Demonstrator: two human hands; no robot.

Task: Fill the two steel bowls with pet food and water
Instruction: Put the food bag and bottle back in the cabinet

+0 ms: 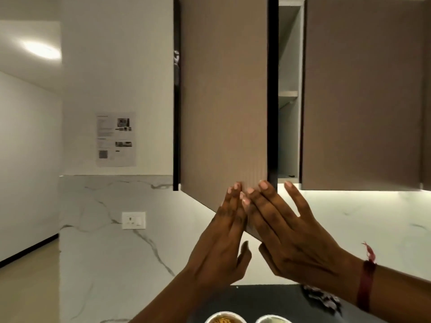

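Both hands are raised at the lower free corner of the open cabinet door (224, 101), centre frame. The left hand (224, 241) lies flat against the door's face. Its fingers (233, 197) are straight, close together and hold nothing. The right hand (296, 241) is just beside it at the door's edge, its fingers (268, 197) straight, spread and also empty. The door's long axis is upright and its hinge side looks to be to the left, so the panel lies straight ahead of both palms. A push to close it would likely run forward and away, with the right hand nearer the free edge. The two steel bowls (224, 319) sit at the bottom edge of the frame on the dark tabletop (268, 299), well below the hands. The left bowl shows yellowish food; I cannot tell what is in the right bowl (272, 319).
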